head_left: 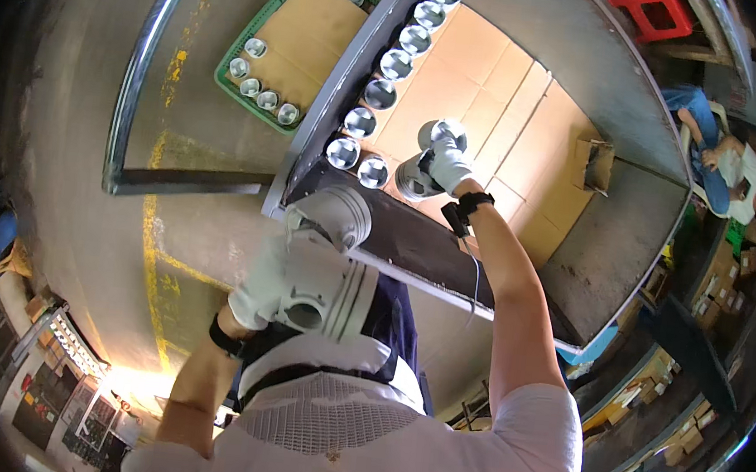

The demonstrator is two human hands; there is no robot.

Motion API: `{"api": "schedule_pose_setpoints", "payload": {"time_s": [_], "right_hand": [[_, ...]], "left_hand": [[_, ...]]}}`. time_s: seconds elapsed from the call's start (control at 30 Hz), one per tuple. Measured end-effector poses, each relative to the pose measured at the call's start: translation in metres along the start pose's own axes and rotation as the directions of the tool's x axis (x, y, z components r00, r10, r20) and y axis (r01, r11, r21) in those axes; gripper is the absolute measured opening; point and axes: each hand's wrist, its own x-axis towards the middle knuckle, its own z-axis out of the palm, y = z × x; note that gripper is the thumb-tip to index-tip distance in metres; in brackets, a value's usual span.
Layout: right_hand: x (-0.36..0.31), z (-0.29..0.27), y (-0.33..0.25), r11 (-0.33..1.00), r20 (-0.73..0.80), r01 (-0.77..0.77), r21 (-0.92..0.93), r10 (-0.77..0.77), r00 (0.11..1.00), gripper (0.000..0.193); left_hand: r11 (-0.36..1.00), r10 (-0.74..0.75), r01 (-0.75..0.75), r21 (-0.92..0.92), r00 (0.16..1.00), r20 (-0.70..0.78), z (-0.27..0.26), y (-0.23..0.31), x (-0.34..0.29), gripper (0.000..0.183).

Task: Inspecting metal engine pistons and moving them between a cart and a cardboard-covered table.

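My left hand (pixel 262 287), in a white glove, is closed around two silver metal pistons held close to my body: an upper piston (pixel 341 212) and a lower piston (pixel 336 297) with ring grooves and a round pin hole. Over the cardboard (pixel 503 75) lining a large metal-sided bin, my gloved right hand (pixel 450 166) grips a tilted piston (pixel 413 179). Another piston (pixel 432 133) is at its fingertips; whether the hand holds that one too is hard to tell. Several pistons (pixel 397 65) stand in a row along the bin's left wall, with one more piston (pixel 372 171) beside the near end.
Left of the bin, a green crate (pixel 223 71) holds cardboard and several pistons. A bent metal rail (pixel 122 111) stands over the floor. A small open carton (pixel 593 164) sits at the bin's right. Beyond are a red stool (pixel 652 12), a seated person (pixel 735 166) and shelved boxes (pixel 717 287).
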Motion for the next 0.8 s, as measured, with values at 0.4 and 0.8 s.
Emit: {"api": "schedule_pose_setpoints", "payload": {"time_s": [0.4, 0.8], "right_hand": [[0.136, 0.010, 0.035, -0.937, 0.738, 0.111, -0.331, -0.184, 0.649, 0.032], [0.168, 0.045, 0.075, -0.334, 0.272, 0.205, -0.920, -0.167, 0.948, 0.053]], "left_hand": [[0.946, -0.277, 0.236, -0.220, 0.944, -0.179, 0.012, -0.019, 0.072, 0.025], [0.941, -0.336, 0.320, -0.114, 0.923, -0.186, 0.007, -0.043, 0.086, 0.032]]}}
